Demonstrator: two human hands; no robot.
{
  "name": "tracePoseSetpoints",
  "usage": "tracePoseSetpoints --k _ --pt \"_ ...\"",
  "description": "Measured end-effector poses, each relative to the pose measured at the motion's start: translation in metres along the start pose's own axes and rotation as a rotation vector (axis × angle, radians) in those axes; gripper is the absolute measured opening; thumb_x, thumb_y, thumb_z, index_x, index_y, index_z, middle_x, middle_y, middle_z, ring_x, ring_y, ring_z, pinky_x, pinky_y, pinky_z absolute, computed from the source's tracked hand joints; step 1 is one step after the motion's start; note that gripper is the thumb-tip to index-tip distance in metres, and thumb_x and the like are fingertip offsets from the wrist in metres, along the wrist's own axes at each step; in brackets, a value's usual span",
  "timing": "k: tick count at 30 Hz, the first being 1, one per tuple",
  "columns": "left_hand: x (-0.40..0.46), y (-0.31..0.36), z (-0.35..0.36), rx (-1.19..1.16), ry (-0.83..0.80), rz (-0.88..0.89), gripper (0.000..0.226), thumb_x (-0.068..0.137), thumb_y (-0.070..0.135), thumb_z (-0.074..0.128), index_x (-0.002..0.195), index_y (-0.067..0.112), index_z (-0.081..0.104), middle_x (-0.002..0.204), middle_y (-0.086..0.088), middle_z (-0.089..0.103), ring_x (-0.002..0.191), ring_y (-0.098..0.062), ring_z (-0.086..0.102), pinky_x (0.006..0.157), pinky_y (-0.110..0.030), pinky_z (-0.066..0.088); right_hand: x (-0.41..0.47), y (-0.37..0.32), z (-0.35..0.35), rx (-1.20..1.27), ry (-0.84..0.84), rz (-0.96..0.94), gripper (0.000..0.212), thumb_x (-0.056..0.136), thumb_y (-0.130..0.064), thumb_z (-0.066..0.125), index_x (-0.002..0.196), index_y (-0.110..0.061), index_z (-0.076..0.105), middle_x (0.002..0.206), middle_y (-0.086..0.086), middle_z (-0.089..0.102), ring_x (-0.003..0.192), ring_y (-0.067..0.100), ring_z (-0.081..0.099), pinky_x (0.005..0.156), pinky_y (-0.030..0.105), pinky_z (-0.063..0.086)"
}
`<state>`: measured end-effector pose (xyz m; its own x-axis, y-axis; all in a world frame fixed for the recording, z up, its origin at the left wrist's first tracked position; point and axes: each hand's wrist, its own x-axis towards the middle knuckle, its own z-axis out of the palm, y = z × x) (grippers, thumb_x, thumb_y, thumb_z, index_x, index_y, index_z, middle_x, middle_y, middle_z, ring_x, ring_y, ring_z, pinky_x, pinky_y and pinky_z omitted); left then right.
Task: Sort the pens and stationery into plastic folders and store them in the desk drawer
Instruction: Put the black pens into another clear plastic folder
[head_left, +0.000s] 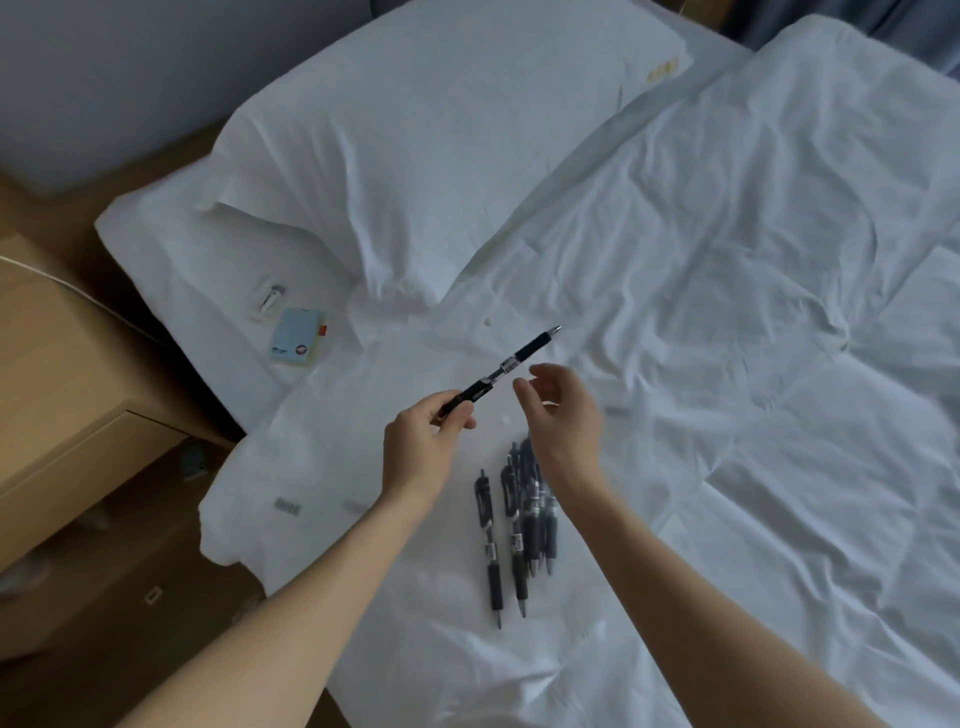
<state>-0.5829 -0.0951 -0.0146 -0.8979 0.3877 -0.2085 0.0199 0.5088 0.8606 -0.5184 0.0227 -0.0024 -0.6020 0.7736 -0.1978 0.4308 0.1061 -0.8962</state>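
Black retractable pens (511, 530) lie bunched on white bedding (727, 312); left hand (421, 447) pinches one black pen (511, 364) pointing two o'clock, right hand (563, 415) loosely open beside it.

A white bed (727, 312) carries pens (519, 525), sticky notes (298, 338) and a pillow (415, 130).

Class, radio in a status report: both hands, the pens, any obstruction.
Left hand grips one black pen aloft. Right hand open beside it. Pen pile on bed. No folder visible.
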Motion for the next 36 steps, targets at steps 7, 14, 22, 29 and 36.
tracePoseSetpoints --k 7,14,22,29,36 --pt "-0.014 0.001 0.019 -0.042 -0.076 -0.017 0.014 0.097 0.026 0.051 0.102 0.027 0.064 0.078 0.013 0.068 0.075 0.008 0.058 0.065 -0.004 0.04 -0.001 0.001 0.011 0.204 -0.09 0.113 0.005 0.088 -0.018 0.065 0.091 -0.015 0.065 0.084 0.0 0.07 0.076 0.009 0.065 0.074 0.025 0.053" --pt "0.002 -0.021 0.008 0.484 -0.119 0.15 0.038 0.098 0.025 0.047 0.134 0.014 0.047 0.138 -0.005 0.045 0.13 -0.021 0.036 0.105 -0.032 0.027 0.018 0.008 -0.012 0.05 -0.078 0.022 0.011 0.084 -0.014 0.07 0.095 -0.013 0.068 0.079 -0.008 0.067 0.076 0.005 0.065 0.071 0.012 0.049" --pt "0.027 -0.018 0.015 0.816 -0.355 0.188 0.053 0.101 0.018 0.033 0.15 0.019 0.012 0.158 0.001 0.008 0.145 -0.023 -0.001 0.118 -0.041 0.002 0.033 0.01 -0.033 -0.084 -0.044 -0.067 0.015 0.082 -0.011 0.07 0.097 -0.013 0.071 0.073 -0.004 0.064 0.058 -0.005 0.056 0.057 0.003 0.04" --pt "0.037 -0.019 0.013 0.877 -0.361 0.325 0.038 0.101 0.021 0.035 0.139 0.018 0.038 0.139 -0.002 0.036 0.131 -0.02 0.029 0.112 -0.035 0.016 0.039 0.02 -0.038 -0.144 -0.038 -0.092 0.016 0.083 -0.012 0.069 0.099 -0.015 0.071 0.087 0.006 0.062 0.072 0.015 0.056 0.062 0.009 0.04" --pt "0.041 -0.011 0.003 0.737 -0.298 0.399 0.02 0.1 0.013 0.041 0.105 0.011 0.06 0.116 -0.008 0.051 0.109 -0.028 0.045 0.098 -0.034 0.035 0.045 0.021 -0.04 -0.265 -0.075 -0.157 0.02 0.088 -0.011 0.064 0.107 -0.013 0.07 0.094 0.002 0.056 0.073 0.01 0.049 0.064 0.006 0.036"
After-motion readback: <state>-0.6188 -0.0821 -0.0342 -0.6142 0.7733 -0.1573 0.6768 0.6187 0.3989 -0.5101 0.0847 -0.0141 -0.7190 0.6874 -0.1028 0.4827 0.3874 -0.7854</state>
